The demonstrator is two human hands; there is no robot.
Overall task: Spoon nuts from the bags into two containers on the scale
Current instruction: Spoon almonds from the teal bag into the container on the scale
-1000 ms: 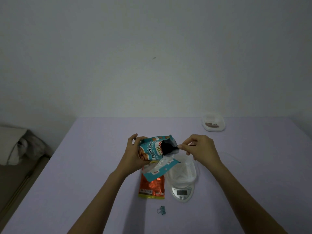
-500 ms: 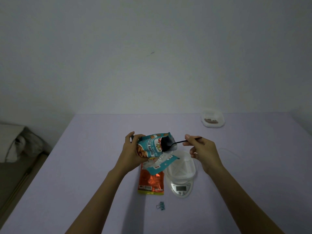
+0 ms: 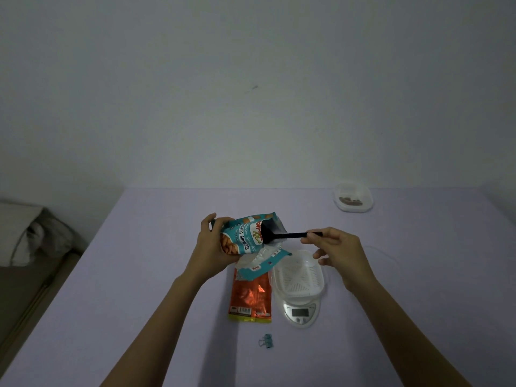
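Observation:
My left hand point(image 3: 212, 243) grips a teal almond bag point(image 3: 245, 236), tilted with its open mouth facing right, above the table. My right hand point(image 3: 339, 251) pinches the handle end of a black spoon point(image 3: 284, 236); the spoon's bowl sits at the bag's mouth. Below the spoon, an empty clear container point(image 3: 300, 275) rests on a white kitchen scale point(image 3: 301, 312). An orange foil bag point(image 3: 251, 298) lies flat on the table left of the scale, partly under the teal bag's flap. A second clear container point(image 3: 353, 201) with a few dark nuts in it sits far back right.
A small teal binder clip point(image 3: 265, 341) lies on the lavender table point(image 3: 139, 275) in front of the orange bag. A thin wire point(image 3: 385, 251) curves on the table to the right of my right hand. Left of the table, bedding lies on the floor point(image 3: 25, 238).
My right hand has slid right along the handle, drawing the black spoon out so its bowl is at the bag's mouth. My left hand has kept the bag tilted in place.

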